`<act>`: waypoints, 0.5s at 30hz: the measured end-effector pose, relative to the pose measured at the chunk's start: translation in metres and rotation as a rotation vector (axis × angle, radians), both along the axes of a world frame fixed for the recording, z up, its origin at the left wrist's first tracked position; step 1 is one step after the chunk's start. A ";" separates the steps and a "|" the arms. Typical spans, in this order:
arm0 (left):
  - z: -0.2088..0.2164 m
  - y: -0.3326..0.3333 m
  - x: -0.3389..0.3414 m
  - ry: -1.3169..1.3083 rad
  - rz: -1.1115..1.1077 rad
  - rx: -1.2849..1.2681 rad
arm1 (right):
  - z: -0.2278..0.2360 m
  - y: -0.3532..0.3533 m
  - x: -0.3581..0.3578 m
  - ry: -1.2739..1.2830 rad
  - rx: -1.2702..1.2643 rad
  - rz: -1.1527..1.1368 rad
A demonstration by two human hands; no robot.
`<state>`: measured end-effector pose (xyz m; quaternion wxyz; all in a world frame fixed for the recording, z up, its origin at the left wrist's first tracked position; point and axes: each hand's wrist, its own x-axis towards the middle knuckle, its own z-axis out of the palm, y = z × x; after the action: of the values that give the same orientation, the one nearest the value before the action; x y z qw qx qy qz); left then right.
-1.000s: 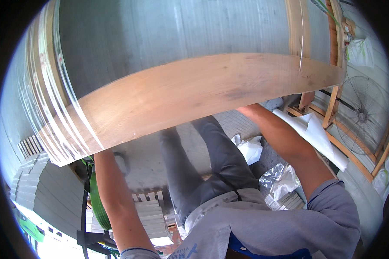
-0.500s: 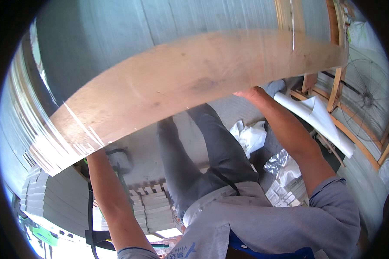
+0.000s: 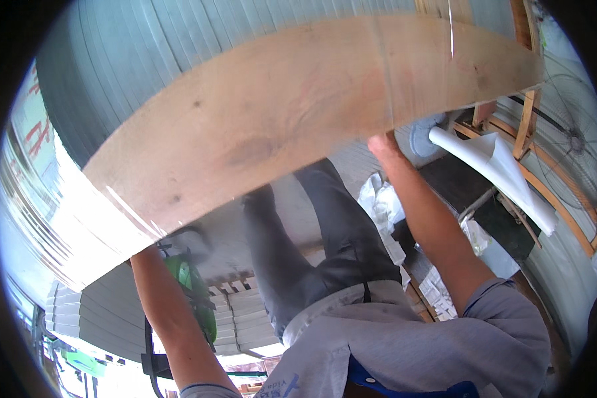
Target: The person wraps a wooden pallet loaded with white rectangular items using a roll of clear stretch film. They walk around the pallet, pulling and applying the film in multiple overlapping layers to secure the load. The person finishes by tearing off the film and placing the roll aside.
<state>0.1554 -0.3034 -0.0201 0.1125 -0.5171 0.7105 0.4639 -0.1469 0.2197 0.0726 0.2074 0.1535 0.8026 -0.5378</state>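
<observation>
A broad wooden board (image 3: 265,126), pale brown with dark knots, spans the view in front of me. Shiny clear film (image 3: 106,219) covers its left end, and a stack of blue-grey strips (image 3: 172,40) lies against its far side. My right hand (image 3: 381,142) is closed at the board's near edge, right of the middle, with its fingertips out of sight beyond the edge. My left hand (image 3: 142,253) reaches to the near edge at the film-covered left end; only the wrist area shows there, and its fingers are hidden.
Stacked grey panels (image 3: 93,312) stand at lower left, near a green object (image 3: 192,292). To the right are a white roll (image 3: 497,169), a wooden frame (image 3: 527,126) and a wire-guarded fan (image 3: 570,139). Crumpled white plastic (image 3: 381,202) lies beside my legs.
The view has shifted, and the board sits slightly higher on the right. More of the blue-grey strips and the green object show. Both hands stay at the board's near edge.
</observation>
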 end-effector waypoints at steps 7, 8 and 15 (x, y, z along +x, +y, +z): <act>0.026 0.020 0.027 -0.050 0.004 -0.004 | -0.102 -0.023 -0.015 -0.116 0.040 -0.178; 0.031 0.024 0.031 -0.062 0.008 0.000 | -0.112 -0.022 -0.017 -0.132 0.034 -0.190; 0.040 0.002 0.002 -0.125 -0.039 0.047 | -0.107 -0.009 0.002 -0.251 -0.031 -0.134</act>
<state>0.1571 -0.3011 0.0195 0.1776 -0.5283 0.7009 0.4451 -0.1453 0.2106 -0.0348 0.2723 0.2695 0.7498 -0.5395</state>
